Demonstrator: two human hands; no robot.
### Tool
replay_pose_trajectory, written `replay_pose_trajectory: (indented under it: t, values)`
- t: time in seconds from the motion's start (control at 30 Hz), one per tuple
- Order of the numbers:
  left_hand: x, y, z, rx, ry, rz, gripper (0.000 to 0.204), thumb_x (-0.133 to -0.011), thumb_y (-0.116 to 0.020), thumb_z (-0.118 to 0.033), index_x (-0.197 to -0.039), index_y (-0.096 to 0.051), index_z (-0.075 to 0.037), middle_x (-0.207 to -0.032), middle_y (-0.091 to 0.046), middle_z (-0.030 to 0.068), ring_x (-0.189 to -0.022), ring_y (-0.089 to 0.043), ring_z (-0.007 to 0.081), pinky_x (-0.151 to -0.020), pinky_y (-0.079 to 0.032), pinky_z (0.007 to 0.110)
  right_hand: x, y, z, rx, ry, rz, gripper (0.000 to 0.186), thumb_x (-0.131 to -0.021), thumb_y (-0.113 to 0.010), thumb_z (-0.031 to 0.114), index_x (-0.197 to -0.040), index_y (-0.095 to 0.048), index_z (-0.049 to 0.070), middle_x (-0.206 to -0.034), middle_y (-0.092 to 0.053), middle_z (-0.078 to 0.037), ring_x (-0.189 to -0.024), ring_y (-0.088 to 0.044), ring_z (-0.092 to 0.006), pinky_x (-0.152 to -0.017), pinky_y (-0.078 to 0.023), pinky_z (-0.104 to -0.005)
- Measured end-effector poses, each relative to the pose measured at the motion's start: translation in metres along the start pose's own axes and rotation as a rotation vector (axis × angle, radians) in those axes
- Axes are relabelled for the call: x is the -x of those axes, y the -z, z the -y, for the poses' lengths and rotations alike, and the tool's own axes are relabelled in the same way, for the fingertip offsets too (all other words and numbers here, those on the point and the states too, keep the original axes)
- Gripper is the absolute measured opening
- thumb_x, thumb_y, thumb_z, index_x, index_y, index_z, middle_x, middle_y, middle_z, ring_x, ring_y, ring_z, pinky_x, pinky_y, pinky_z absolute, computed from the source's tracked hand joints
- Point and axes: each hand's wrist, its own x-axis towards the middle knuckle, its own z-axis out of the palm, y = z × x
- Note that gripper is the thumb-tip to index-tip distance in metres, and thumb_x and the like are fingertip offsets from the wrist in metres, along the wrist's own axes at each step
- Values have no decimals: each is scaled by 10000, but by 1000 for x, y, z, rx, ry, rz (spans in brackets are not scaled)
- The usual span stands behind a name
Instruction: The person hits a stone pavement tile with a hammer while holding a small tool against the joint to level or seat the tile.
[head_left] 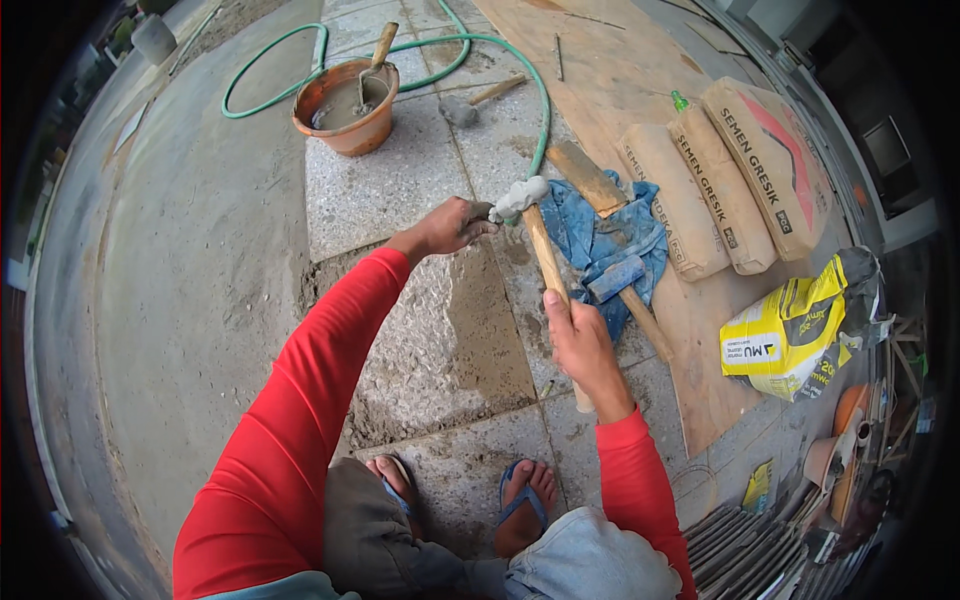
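Observation:
My right hand (582,345) is wrapped round the wooden handle of a hammer (545,250). The hammer's head is whitish and rounded, pointing away from me. Beside that head is my left hand (452,226), its fingers curled together at the head's left end; whether they pinch anything there is too small to make out. Below both hands lies a square stone paving slab (430,350), its surface rough and its right side damp and sandy. To the right, a blue cloth (590,235) lies crumpled, with a second hammer (640,310) with a blue-grey head resting on it.
An orange bucket (345,138) of grey mortar holds a trowel (383,50). A green hose (545,110) curls past it. Paper cement bags (765,165) lie on plywood (715,400) at right, near a yellow bag (785,330). A wooden block (585,178) touches the cloth. Grey screed (200,250) stretches leftward.

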Motion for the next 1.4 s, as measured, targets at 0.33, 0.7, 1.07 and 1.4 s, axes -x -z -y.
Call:
replay_pose_trajectory:
  t: [0.33, 0.7, 1.07, 1.4]
  values:
    - [6, -2, 16, 72, 42, 0, 143, -993, -611, -89, -1104, -686, -37, -950, -734, 153, -812, -690, 312, -767, -531, 399, 3, 36, 45, -796, 562, -331, 501, -1076, -500, 459, -778, -478, 57, -616, -428, 19, -545, -451, -91, -463, -365, -277]
    - [7, 0, 9, 162, 29, -34, 136, -984, -645, -132, -1058, -678, -22, -867, -710, 188, -787, -685, 372, -720, -517, 439, 13, 61, 58, -598, 136, -47, 503, -1099, -443, 486, -803, -473, 81, -634, -396, 58, -513, -354, -25, -447, -314, -228]
    - [17, 9, 8, 56, 70, -37, 166, -978, -617, -68, -1121, -686, -20, -939, -742, 160, -826, -706, 301, -774, -540, 403, -14, -7, -2, 29, 11, 62, 563, -1091, -458, 486, -751, -532, 43, -628, -508, 6, -552, -518, -111, -465, -358, -294]
    - [21, 4, 4, 182, 33, -20, 158, -994, -613, -94, -1112, -686, -18, -971, -744, 154, -850, -713, 291, -784, -542, 397, 10, 37, 54, -796, 486, -276, 527, -1076, -456, 505, -771, -456, 75, -623, -417, 37, -519, -393, -69, -470, -329, -245]
